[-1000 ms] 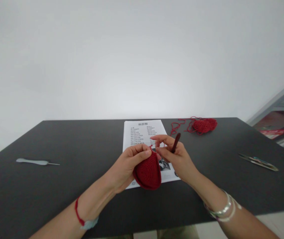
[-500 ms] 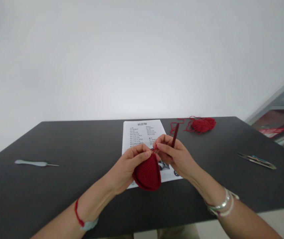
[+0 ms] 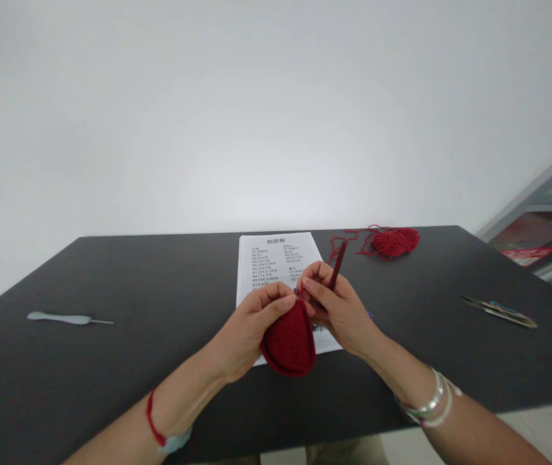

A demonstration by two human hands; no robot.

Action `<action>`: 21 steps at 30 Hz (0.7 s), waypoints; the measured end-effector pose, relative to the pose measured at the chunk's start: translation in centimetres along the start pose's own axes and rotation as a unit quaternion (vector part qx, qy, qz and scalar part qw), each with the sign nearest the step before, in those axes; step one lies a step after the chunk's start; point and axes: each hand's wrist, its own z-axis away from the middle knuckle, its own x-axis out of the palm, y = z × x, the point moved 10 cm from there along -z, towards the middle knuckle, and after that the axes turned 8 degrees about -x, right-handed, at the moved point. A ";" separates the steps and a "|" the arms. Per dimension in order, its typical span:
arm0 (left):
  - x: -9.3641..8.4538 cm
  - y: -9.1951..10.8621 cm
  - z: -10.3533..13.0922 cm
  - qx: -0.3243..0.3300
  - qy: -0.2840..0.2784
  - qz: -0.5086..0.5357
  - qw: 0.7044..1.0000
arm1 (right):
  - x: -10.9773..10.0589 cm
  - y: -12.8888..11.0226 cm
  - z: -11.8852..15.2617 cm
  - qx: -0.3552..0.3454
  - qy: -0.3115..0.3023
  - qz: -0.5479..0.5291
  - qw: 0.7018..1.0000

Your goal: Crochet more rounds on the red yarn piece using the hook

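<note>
A round, cupped piece of red crochet (image 3: pixel 288 342) hangs from my left hand (image 3: pixel 251 326), whose thumb and fingers pinch its upper edge. My right hand (image 3: pixel 336 307) is closed around a dark red crochet hook (image 3: pixel 338 265), its handle sticking up past the fingers. The hook's tip is hidden at the top edge of the crochet, where both hands' fingertips nearly meet. Under the hands lies a printed pattern sheet (image 3: pixel 278 258), partly covered. Red yarn trails on the table behind the right hand to a ball of red yarn (image 3: pixel 394 243).
On the dark table (image 3: pixel 159 278) a white-handled tool with a thin metal tip (image 3: pixel 70 318) lies at left. Small thread snips (image 3: pixel 501 311) lie at right. A white wall (image 3: pixel 256 116) rises behind the table's far edge.
My right hand and the hook have shifted slightly left and the hook leans a little more. The crochet piece has sunk slightly down and to the right.
</note>
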 end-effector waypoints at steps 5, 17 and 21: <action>-0.1 -0.1 0.0 0.001 -0.003 -0.001 1.000 | 0.0 0.0 -0.1 -0.001 0.001 -0.005 1.000; 0.0 -0.1 -0.1 -0.001 -0.002 -0.001 1.000 | -0.3 0.1 -0.1 -0.011 0.020 -0.023 0.999; -0.1 -0.2 -0.1 -0.005 0.004 0.000 1.000 | -0.4 0.1 -0.2 -0.012 0.026 -0.027 0.999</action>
